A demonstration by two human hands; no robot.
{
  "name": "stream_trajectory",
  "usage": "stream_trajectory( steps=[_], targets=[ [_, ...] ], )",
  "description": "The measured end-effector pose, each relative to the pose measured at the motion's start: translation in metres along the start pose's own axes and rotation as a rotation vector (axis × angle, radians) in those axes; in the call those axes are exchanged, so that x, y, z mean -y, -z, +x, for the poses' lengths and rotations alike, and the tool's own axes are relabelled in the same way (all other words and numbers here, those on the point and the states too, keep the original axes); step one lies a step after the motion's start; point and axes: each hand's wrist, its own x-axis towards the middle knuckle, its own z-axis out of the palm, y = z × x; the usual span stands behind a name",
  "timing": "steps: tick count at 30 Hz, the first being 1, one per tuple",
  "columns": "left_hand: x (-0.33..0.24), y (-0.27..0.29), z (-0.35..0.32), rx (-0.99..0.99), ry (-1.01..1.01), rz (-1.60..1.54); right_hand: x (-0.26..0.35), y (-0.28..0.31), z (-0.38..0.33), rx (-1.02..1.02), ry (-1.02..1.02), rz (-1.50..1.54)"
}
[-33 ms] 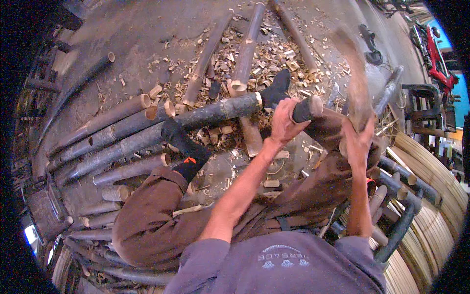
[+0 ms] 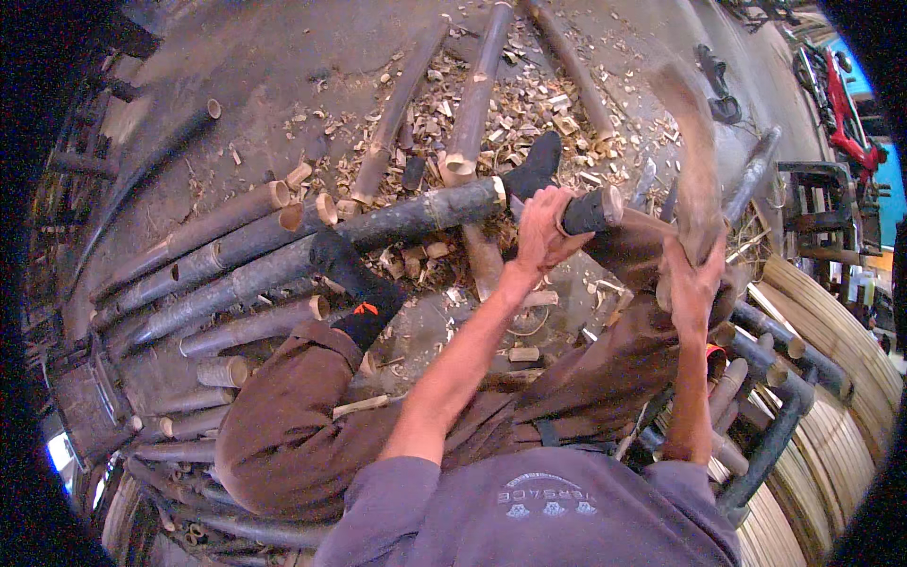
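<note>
My left hand [image 2: 546, 231] is closed around a tool with a black-wrapped handle [image 2: 583, 214] and a round wooden butt. Its working end, mostly hidden by my fingers, points toward the cut end of a dark bamboo pole [image 2: 420, 214]. That pole lies across a lighter bamboo piece [image 2: 485, 260], and my socked feet rest by it. Gripped in my right hand [image 2: 693, 279] is a curved wooden club [image 2: 697, 180], raised beside the handle's butt and blurred at its far end. The club and the butt are apart.
Wood chips [image 2: 539, 109] litter the floor ahead. Cut bamboo lengths [image 2: 250, 210] lie stacked at left. Bundled pale strips [image 2: 831, 416] and dark pipes [image 2: 784, 425] crowd the right side, near a black stool [image 2: 817, 198]. A sandal [image 2: 725, 109] lies farther off.
The club has shifted slightly to the right and toward me in my right hand. My left hand and the tool handle have moved only a little.
</note>
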Motion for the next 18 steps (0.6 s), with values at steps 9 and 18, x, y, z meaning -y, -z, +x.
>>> stream_trajectory(
  steps=[9, 18],
  targets=[
    [0.072, 0.005, -0.001, 0.161, -0.015, 0.053, -0.045, 0.000, -0.027, -0.002, -0.178, 0.145],
    [0.084, 0.007, 0.000, 0.104, -0.008, 0.021, -0.035, -0.011, -0.026, -0.025, -0.099, -0.029]
  ],
)
